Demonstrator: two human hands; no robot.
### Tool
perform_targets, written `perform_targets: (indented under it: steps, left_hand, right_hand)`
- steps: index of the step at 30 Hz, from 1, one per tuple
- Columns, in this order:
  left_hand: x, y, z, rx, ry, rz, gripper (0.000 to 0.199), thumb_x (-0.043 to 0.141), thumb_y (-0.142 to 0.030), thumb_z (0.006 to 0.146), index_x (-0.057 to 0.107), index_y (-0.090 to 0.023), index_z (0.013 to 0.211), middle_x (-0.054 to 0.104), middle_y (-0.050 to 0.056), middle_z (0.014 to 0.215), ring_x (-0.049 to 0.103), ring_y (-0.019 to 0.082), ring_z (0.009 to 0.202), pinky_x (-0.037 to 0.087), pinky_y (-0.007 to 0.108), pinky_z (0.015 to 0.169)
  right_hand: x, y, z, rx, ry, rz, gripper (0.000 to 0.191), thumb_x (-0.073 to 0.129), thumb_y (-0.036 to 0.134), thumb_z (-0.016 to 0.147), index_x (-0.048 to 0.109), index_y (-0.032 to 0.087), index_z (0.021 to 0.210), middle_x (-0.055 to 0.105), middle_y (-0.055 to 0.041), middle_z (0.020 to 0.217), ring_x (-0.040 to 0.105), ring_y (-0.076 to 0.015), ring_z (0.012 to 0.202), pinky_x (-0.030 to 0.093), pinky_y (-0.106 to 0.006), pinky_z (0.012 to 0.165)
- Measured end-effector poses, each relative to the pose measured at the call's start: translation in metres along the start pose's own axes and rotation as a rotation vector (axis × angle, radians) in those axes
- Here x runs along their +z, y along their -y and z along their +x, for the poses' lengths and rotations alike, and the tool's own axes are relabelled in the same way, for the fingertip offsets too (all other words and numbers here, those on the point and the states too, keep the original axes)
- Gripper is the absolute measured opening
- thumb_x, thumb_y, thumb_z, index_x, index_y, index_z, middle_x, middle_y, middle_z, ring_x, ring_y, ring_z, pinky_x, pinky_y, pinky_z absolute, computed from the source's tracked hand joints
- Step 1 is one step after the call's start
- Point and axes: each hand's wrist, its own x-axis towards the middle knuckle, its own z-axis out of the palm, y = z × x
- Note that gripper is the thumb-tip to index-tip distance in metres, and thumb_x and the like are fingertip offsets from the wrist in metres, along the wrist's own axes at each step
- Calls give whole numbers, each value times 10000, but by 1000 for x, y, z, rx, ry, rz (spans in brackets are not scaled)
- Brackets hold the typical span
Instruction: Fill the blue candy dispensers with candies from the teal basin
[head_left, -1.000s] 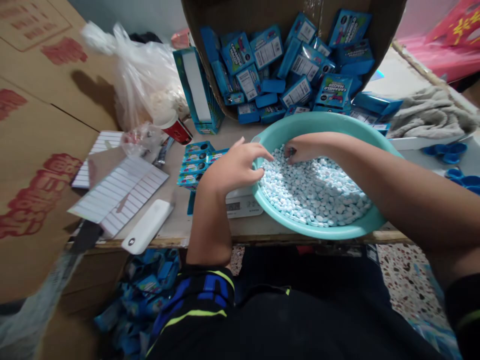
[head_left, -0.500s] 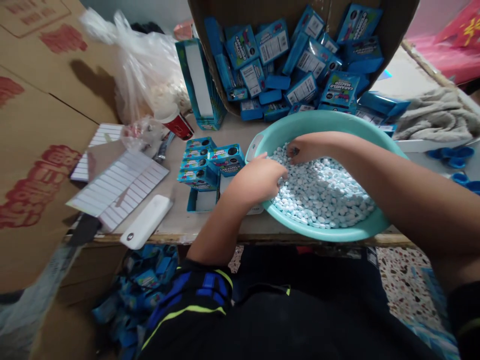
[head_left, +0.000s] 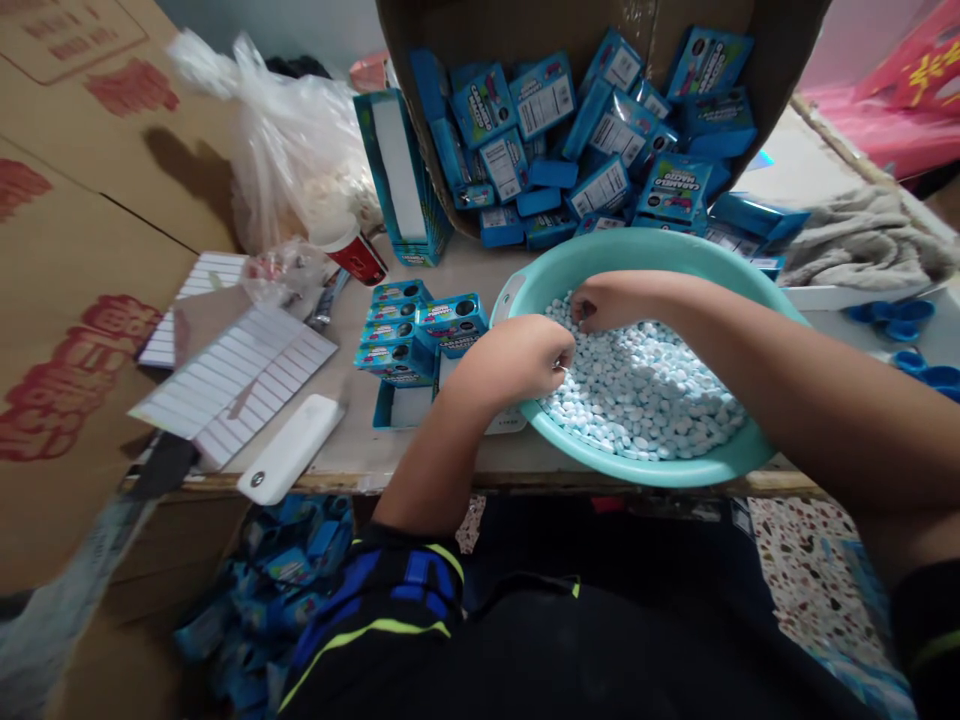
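Nearest, at the lower middle of the frame, the left hand (head_left: 514, 360) reaches in over the near-left rim of a turquoise plastic basin (head_left: 600, 468), its fingers drawn into a narrow pinch; whether a pellet sits between them is too small to tell. The right hand (head_left: 611, 303) comes in from the right, fingertips curled down into the top of the pile, also narrow, its hold hidden. The pale blue candy pellets (head_left: 645, 395) fill the basin's floor as a loose heap, each a small oval lying any which way, so the heap has no single long axis; it spreads from upper left to lower right. The step in hand looks like picking pellets by finger, and the next move calls for a lift clear of the rim without spilling. Left of the basin stands a stack of small blue boxes (head_left: 394, 330) beside an open blue tray (head_left: 394, 408). Further left lie a white power bank (head_left: 289, 448) and a ruled notepad (head_left: 240, 385). At the top, a tilted cardboard carton (head_left: 600, 15) holds loose blue packets (head_left: 600, 130).
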Motion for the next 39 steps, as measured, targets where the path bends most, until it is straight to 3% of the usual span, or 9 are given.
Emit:
perform_targets:
  steps: [4, 10, 16, 23, 29, 39]
  left_hand:
    - [-10, 0, -3, 6, -10, 8, 147, 596, -94, 789, 690, -207, 792, 723, 46, 880, 661, 249, 878, 476, 339, 764]
    - [-31, 10, -17, 8, -175, -28, 156, 587, -98, 794, 703, -185, 852, 715, 44, 870, 665, 218, 852, 481, 344, 794]
    - [-51, 19, -32, -136, -318, -94, 121, 606, -218, 764, 713, -232, 819, 742, -5, 849, 684, 197, 826, 504, 304, 787]
    - [-60, 28, -46, -267, -452, -46, 138, 613, -252, 769, 734, -243, 834, 759, 8, 880, 667, 214, 809, 490, 336, 714]
    - [-59, 41, -44, -358, -427, -20, 127, 612, -225, 757, 713, -246, 831, 730, 27, 873, 644, 231, 823, 486, 359, 771]
    - [-59, 49, -44, -426, -427, 41, 174, 572, -217, 729, 711, -214, 834, 708, 17, 838, 632, 207, 769, 456, 315, 711]
  right_hand:
    - [-4, 4, -4, -7, -22, 21, 235, 689, 84, 889, 774, 179, 1086, 780, -71, 1042, 672, -207, 872, 434, -292, 726]
    - [-9, 5, -6, 4, -52, 52, 213, 700, 141, 921, 774, 190, 1115, 763, -68, 1042, 659, -220, 878, 435, -308, 746]
    - [-11, 3, -5, -41, -24, 31, 290, 673, 150, 921, 769, 173, 1194, 759, -72, 1122, 649, -218, 919, 427, -287, 729]
    - [-13, 3, -5, -43, 24, 57, 300, 672, 177, 934, 763, 165, 1220, 750, -85, 1190, 639, -219, 936, 438, -285, 740]
    - [-11, 3, -5, -62, 17, 58, 293, 664, 156, 910, 771, 164, 1183, 760, -81, 1164, 650, -226, 935, 438, -286, 733]
    - [-13, 5, -5, -53, 52, 49, 337, 668, 140, 903, 756, 168, 1227, 746, -73, 1170, 651, -193, 940, 435, -244, 707]
